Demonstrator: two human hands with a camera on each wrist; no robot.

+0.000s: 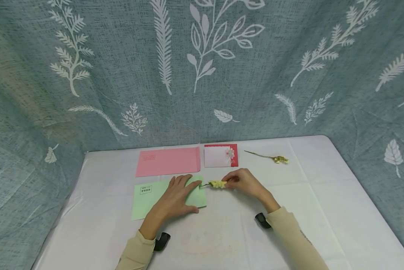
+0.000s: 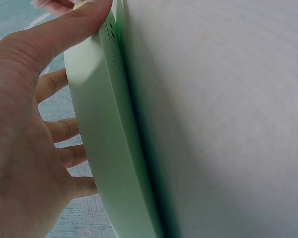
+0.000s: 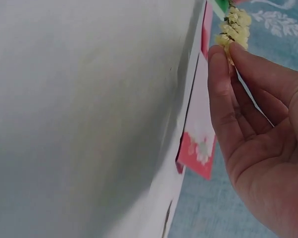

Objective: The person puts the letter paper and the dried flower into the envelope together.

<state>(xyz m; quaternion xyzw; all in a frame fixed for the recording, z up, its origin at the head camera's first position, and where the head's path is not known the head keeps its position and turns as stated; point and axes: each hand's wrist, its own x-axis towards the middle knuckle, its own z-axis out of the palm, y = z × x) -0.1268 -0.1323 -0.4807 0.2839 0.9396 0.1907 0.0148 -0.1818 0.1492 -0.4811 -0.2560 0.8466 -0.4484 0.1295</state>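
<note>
A light green envelope (image 1: 142, 202) lies near the table's middle, its surface bulging upward in the left wrist view. My left hand (image 1: 174, 198) rests across it with fingers spread, the thumb at its near edge. Some of those fingertips are hidden behind the bulge in the wrist view. Between thumb and fingertips, my right hand (image 1: 244, 182) pinches a yellow flower sprig (image 1: 218, 184) by its blossom end. The sprig's thin stem points left and overlaps the envelope's right end, close to the left index fingertip.
Behind the green envelope lies a pink envelope (image 1: 168, 162). Beside it is a red and white card with a flower print (image 1: 216, 156). A second yellow flower sprig (image 1: 280, 159) lies at the back right. The white-covered table (image 1: 323, 210) meets a leaf-patterned curtain (image 1: 181, 112) behind.
</note>
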